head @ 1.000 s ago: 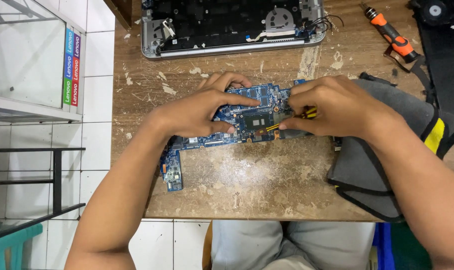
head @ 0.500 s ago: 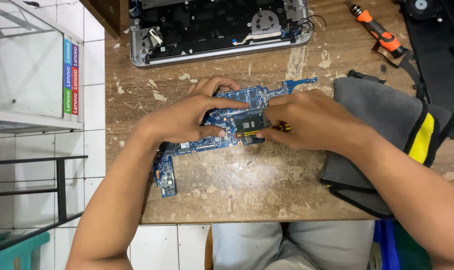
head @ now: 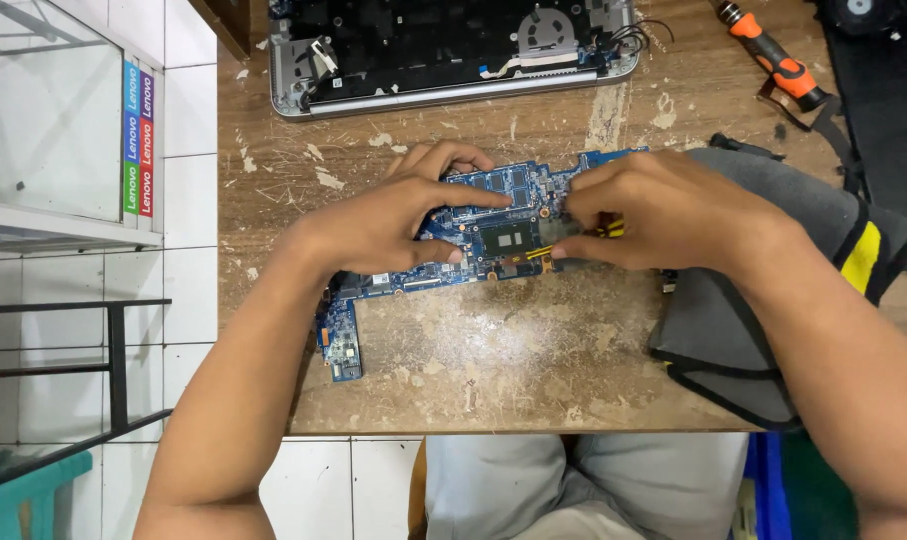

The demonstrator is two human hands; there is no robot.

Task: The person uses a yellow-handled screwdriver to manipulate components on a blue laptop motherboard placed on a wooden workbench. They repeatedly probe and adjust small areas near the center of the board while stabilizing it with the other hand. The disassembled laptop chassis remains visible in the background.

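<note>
Blue circuit board point(head: 474, 240) flat on the worn wooden table point(head: 494, 370), near its middle, long side running left to right, with a narrow leg dropping toward the near left corner and ending in a small blue daughter piece. Dark square chip point(head: 506, 240) at its centre, bare and visible between the two hands.

Left hand point(head: 399, 225) laid over the board's left half, fingers spread and curved, index stretched right along the far edge, thumb pressed on the near edge just left of the chip; steadying rather than lifting, not closed round anything.

Right hand point(head: 664, 210) over the board's right end, fingers curled tight in a pinch on a small yellow-and-black tool point(head: 574, 240), its tip angled left and touching the board just right of the chip. Kind of tool too hidden by the fingers to tell.

Under the right wrist and forearm, a grey folded cloth bag point(head: 744, 340) with black trim and a yellow patch, hanging a little over the near right edge of the table.

At the far edge, an opened laptop base point(head: 444, 50), silver rim, dark insides with a fan and loose wires showing. Far right, an orange-and-black screwdriver point(head: 774, 55) lying slantwise, well apart from both hands. Left of the table, white tiles and a glass cabinet point(head: 54, 120).
</note>
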